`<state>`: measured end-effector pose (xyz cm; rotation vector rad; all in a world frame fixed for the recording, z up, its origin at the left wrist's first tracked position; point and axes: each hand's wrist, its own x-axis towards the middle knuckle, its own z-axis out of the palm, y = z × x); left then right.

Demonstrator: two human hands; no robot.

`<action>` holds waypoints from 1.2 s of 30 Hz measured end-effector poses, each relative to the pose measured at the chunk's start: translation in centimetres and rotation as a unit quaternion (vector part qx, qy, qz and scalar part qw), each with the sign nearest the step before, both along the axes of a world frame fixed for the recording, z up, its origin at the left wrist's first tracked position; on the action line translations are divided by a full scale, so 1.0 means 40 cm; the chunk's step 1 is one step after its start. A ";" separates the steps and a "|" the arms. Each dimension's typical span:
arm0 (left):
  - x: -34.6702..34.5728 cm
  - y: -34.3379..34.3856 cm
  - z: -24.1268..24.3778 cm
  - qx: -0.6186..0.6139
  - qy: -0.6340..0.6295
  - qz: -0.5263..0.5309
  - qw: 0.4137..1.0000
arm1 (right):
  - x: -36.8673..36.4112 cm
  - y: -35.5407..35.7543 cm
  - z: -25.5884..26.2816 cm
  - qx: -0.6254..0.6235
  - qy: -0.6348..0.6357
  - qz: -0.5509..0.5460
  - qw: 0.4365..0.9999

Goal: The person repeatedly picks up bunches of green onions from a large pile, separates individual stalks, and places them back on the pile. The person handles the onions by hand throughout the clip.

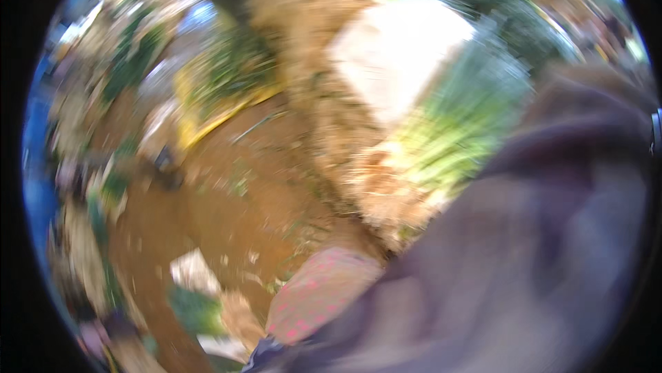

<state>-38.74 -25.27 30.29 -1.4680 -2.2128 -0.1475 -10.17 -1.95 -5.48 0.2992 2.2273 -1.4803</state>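
Note:
Neither of my hands can be made out in this heavily blurred head view. Dark purplish-grey clothing (517, 249) fills the lower right; whether it is a sleeve or another part of a garment is unclear. Just beyond its edge lies a large bundle of long green leafy stalks (455, 125), pale towards a mass of tan, fibrous roots (388, 187). A bright white sheet-like thing (403, 47) is beside the stalks. Below the roots, a pinkish-brown cloth with bright pink spots (320, 295) shows against the clothing.
Brown bare ground (222, 212) with scattered plant scraps spans the middle. Farther off, green stalks (232, 62) lie by a yellow-edged container or sheet (227, 122). Another green bundle (194, 308) lies at the lower left. Blurred heaps and a blue strip (39, 166) run along the left rim.

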 end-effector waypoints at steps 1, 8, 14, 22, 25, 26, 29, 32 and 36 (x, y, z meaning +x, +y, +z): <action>0.003 0.014 0.013 0.002 0.002 -0.001 1.000 | 0.007 0.006 -0.022 -0.012 0.026 0.015 0.999; -0.039 0.289 -0.299 0.083 -0.347 0.006 0.934 | 0.201 0.409 0.128 0.172 0.003 -0.133 0.976; 0.342 0.302 -0.769 0.068 -0.742 0.146 0.651 | 0.179 0.672 0.141 0.347 0.094 -0.277 0.891; 0.555 0.561 -0.790 -0.041 -0.825 0.085 0.557 | 0.064 0.937 0.079 0.646 0.011 -0.023 0.763; 0.554 0.649 -0.697 0.032 -0.740 -0.008 0.671 | 0.006 0.906 0.168 0.580 0.089 -0.006 0.810; 0.564 0.670 -0.695 0.091 -0.765 -0.023 0.637 | -0.010 0.855 0.234 0.484 0.053 -0.049 0.872; 0.631 0.776 -0.658 0.184 -0.881 0.023 0.436 | -0.019 0.742 0.292 0.289 0.037 -0.089 0.953; 0.679 0.808 -0.739 0.217 -0.963 0.073 0.141 | 0.000 0.658 0.241 0.075 0.034 -0.206 0.975; 0.672 0.738 -0.695 0.277 -0.947 0.140 0.075 | 0.089 0.625 0.230 -0.049 0.130 -0.496 0.857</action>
